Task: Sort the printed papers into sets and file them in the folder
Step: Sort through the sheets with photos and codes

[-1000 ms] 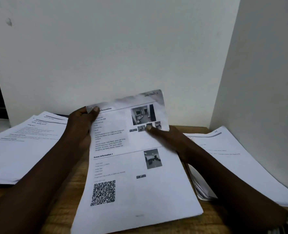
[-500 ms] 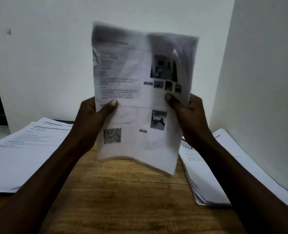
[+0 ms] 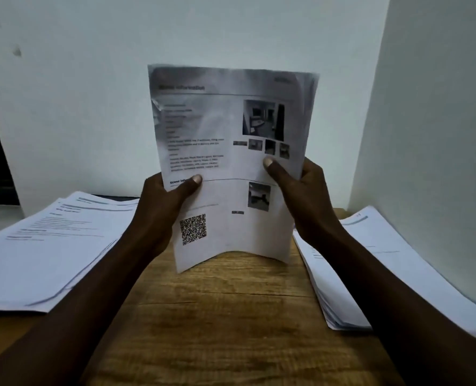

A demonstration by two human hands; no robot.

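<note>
Left hand [image 3: 161, 210] and right hand [image 3: 300, 196] are holding the printed sheets [image 3: 217, 129] upright, fingers [image 3: 192, 183] pinching both side edges, bottom edge bowing over the wooden surface [image 3: 225, 316] between left stack [image 3: 50, 246] and right stack [image 3: 376, 263].

Both hands, left [image 3: 161, 210] and right [image 3: 303, 196], gripping upright printed papers [image 3: 231, 162], wooden table [image 3: 217, 316]

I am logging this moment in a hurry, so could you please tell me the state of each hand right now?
Left hand: holding the printed papers by their left edge, thumb on the front.
Right hand: holding the same papers by their right edge.
</note>
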